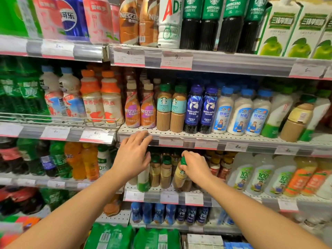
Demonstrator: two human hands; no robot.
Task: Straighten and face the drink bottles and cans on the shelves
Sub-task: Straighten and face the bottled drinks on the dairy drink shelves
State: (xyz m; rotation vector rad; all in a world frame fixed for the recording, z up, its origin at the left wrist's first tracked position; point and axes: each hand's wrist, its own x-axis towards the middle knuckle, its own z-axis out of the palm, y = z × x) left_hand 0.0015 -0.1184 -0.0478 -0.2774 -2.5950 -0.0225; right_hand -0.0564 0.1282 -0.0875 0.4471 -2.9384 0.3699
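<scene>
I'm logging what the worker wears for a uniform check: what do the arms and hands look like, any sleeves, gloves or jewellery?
Both forearms are bare as far as the picture shows, with no sleeve in view. The left hand and the right hand wear no gloves. No watch, bracelet or ring shows on the wrists or fingers.

green-capped tan bottle (180, 174); blue, white-deer-printed bottles (200, 108).

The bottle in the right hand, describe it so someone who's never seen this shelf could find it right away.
Start at the shelf edge under the blue Luckin coffee bottles and drop to the row below it. There, among brown coffee bottles, the right hand grips one green-capped bottle by its neck. It alone leans, tilted out of line, while its neighbours stand upright.
</scene>
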